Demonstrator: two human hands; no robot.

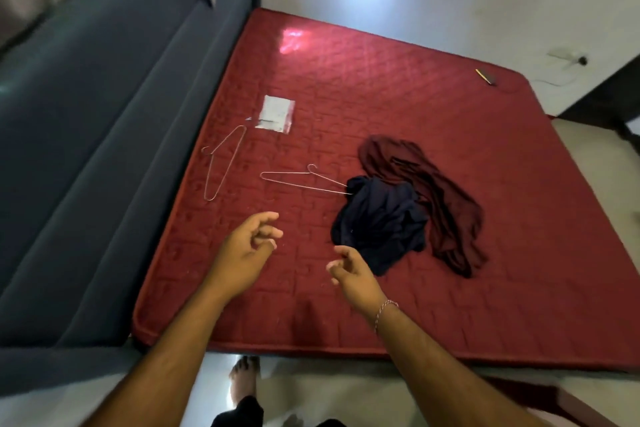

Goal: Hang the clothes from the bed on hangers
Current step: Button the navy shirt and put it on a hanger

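A crumpled dark navy garment (379, 224) lies on the red mattress (381, 87), with a maroon garment (429, 191) bunched beside and behind it. Two thin wire hangers rest on the mattress: one hanger (223, 163) near the left edge, another hanger (304, 178) with its end touching the navy garment. My left hand (247, 246) hovers above the mattress with fingers loosely curled, holding nothing. My right hand (351, 272) hovers just left of the navy garment, fingers loosely curled and empty.
A small clear plastic packet (276, 113) lies past the hangers. A pen-like object (485, 77) sits near the far right corner. A grey padded headboard (104, 149) runs along the left. My foot (244, 376) stands on the floor by the near edge.
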